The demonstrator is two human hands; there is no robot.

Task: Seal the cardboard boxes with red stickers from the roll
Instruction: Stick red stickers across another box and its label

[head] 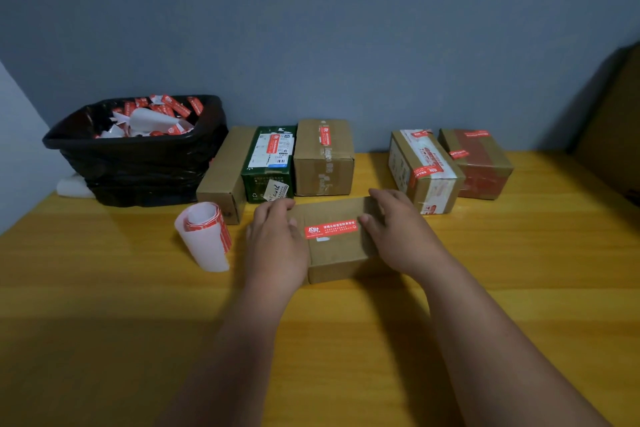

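Small box (337, 243) sits centre on the table (519, 270), red sticker (330, 229) flat across its top. Left hand (275, 239) rests on the box's left end, fingers loosely bent over the edge, not clamped. Right hand (398, 229) on the right end, fingers fairly straight, thumb tip touching the sticker's right end. Sticker roll (204, 239) lies just left of the left hand, partly unrolled. Behind: three boxes (323, 156) in a row, two more boxes (426, 170) at right, all stickered where visible. Bin (138, 156) back left, full of sticker scraps.
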